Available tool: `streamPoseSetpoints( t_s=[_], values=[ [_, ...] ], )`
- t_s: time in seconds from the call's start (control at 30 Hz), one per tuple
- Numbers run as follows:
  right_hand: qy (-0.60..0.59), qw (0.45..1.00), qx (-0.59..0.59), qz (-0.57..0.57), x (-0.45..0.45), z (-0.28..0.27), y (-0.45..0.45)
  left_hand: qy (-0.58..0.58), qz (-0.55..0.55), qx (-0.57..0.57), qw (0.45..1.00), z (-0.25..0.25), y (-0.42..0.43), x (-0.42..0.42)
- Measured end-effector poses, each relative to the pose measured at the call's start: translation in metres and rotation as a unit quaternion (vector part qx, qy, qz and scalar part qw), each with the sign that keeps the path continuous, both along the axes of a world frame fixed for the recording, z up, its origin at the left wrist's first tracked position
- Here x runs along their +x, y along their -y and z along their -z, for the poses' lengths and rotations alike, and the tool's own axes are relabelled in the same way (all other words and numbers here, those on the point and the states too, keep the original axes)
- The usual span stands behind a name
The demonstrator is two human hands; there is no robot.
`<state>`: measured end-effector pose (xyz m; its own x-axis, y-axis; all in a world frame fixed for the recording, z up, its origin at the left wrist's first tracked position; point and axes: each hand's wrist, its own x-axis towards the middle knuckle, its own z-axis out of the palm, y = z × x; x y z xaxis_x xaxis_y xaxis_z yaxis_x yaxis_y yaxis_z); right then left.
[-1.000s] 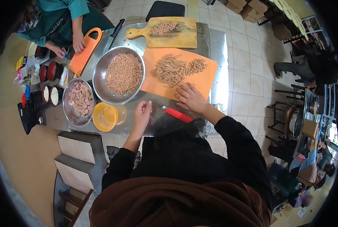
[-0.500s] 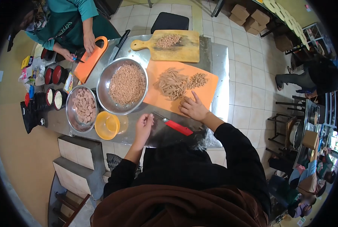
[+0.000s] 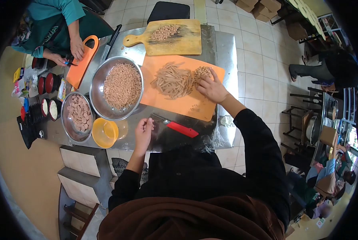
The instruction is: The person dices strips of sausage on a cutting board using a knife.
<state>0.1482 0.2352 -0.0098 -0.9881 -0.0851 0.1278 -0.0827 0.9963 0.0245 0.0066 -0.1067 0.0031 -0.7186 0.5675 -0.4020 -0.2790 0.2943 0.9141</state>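
Note:
My right hand [image 3: 212, 89] lies over the right side of the orange cutting board [image 3: 183, 108], fingers apart and touching the small pile of diced brown pieces [image 3: 203, 72]. Beside that pile is a heap of brown strips [image 3: 173, 82]. A few small bits lie near the board's front edge. My left hand [image 3: 143, 134] hovers by the table's near edge with its fingers curled in and nothing visible in them. Just right of it, a knife with a red handle [image 3: 182, 129] rests on the metal table, blade toward that hand.
A large steel bowl of small diced pieces [image 3: 140, 94], a bowl of slices [image 3: 69, 134] and a yellow plastic tub [image 3: 107, 134] stand left. Behind is a wooden board [image 3: 191, 44] with chopped bits. A co-worker [image 3: 75, 46] cuts at another orange board [image 3: 75, 76].
My right hand has moved away from the board's front edge to the diced pile, uncovering small bits there. My left hand stays curled near the knife. The whole view has shifted slightly.

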Motion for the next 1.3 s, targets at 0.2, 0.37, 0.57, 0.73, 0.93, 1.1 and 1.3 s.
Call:
streamPoseSetpoints(
  t_s=[0.2,0.37,0.57,0.73,0.93,1.1,1.3],
  values=[
    [-0.022,0.998,-0.052,0.004,0.008,-0.008,0.019,0.012,0.0,0.005,1.0,0.001,-0.01,0.003],
    [-0.009,0.99,-0.098,-0.097,0.024,0.0,0.067,0.014,0.007,0.001,1.0,0.002,-0.019,0.004],
    [0.005,0.992,-0.061,-0.112,0.029,-0.001,0.041,0.006,0.012,0.006,1.0,-0.001,-0.022,0.004],
    [-0.052,0.997,0.035,-0.042,0.017,0.0,0.005,0.003,0.016,-0.001,1.0,-0.003,-0.015,0.006],
    [-0.047,0.999,0.004,0.018,0.013,0.003,0.017,0.006,0.013,-0.001,1.0,0.0,-0.01,0.006],
    [-0.016,0.99,-0.102,-0.097,0.024,0.001,0.065,0.016,0.009,-0.002,1.0,0.0,-0.01,0.007],
    [0.007,0.996,-0.039,-0.079,0.02,0.007,0.042,0.01,0.005,-0.001,1.0,-0.006,-0.011,0.009]
  ],
)
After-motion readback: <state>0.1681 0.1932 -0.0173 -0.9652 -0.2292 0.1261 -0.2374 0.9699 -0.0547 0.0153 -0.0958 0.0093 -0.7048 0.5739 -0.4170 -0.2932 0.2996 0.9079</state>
